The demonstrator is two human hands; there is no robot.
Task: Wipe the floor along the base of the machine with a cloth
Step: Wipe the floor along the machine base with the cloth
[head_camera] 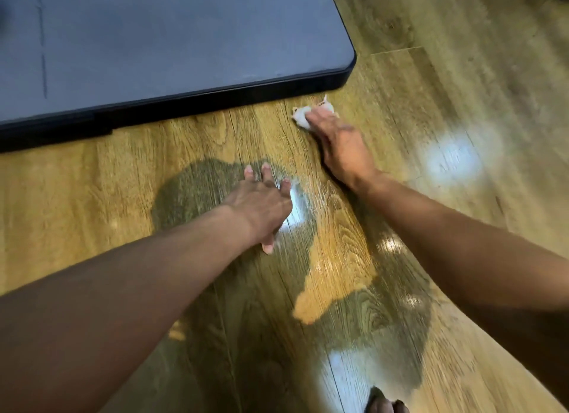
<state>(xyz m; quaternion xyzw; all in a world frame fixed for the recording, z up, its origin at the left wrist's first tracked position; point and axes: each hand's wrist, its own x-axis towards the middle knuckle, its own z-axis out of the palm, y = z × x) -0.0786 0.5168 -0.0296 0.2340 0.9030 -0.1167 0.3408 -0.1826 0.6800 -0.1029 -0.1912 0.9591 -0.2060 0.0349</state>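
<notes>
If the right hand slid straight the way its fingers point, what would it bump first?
Most likely the machine base, near its rounded corner. The right hand, pressing the cloth, points up and left at it, with only a strip of floor between.

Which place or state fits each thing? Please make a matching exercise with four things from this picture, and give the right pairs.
1 cloth
2 left hand
3 right hand
4 machine base

a flat on the floor, fingers spread, holding nothing
b dark, top left of the view
c pale, bunched beside the machine's corner
d pressing down on the cloth

Pairs: 1-c; 2-a; 3-d; 4-b
</notes>
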